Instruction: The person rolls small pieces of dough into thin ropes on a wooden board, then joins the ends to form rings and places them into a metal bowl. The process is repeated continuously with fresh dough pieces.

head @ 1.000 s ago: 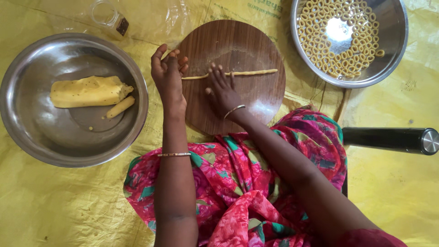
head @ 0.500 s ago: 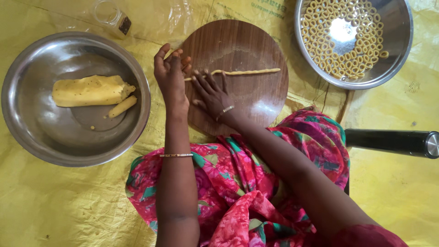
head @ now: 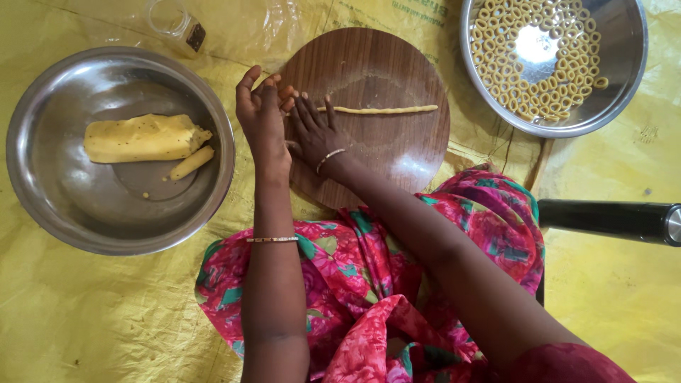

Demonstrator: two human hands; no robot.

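A thin yellow dough rope [head: 383, 109] lies across a round wooden board [head: 383, 156]. My left hand [head: 262, 113] stands on its edge at the board's left rim, fingers closed at the rope's left end, which is hidden between my hands. My right hand [head: 316, 131] lies flat beside it, with its spread fingers resting on the rope's left part. The rest of the rope stretches bare to the right.
A steel bowl [head: 42, 191] at left holds a yellow dough block [head: 142, 138] and a small dough piece [head: 191, 162]. At top right a steel bowl [head: 624, 85] holds several dough rings [head: 553, 50]. There is also a glass jar [head: 174, 18], a black handle [head: 610, 220] and a yellow sheet [head: 92, 319].
My right hand has slid left along the rope toward my left hand, baring more of the rope on the right. The left hand has barely moved.
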